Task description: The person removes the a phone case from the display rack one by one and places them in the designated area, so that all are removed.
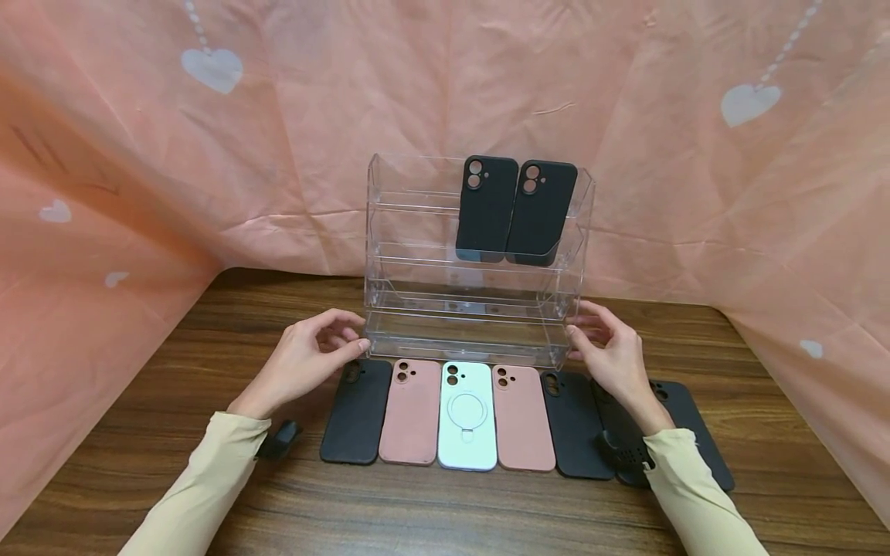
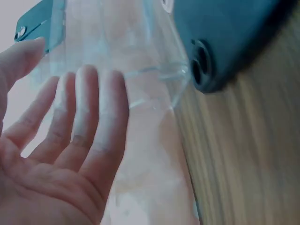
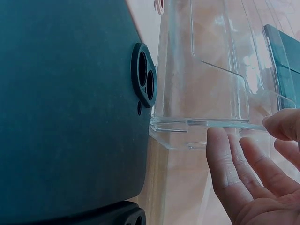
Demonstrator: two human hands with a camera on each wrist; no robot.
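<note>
A wood-grain counter [image 1: 174, 432] carries a clear, stepped acrylic rack [image 1: 445, 309]. Two matte black phone cases [image 1: 514, 208] lean upright on the rack's upper tier. The left hand [image 1: 306, 359] and right hand [image 1: 612, 355], fingers relaxed and grasping nothing, flank the rack's lowest tier, fingertips at its corners.

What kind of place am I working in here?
Probably a staged tabletop set, like a small phone-case display: a clear acrylic rack on a wooden table, phone cases in a row, and a pink heart-print cloth backdrop.
</note>
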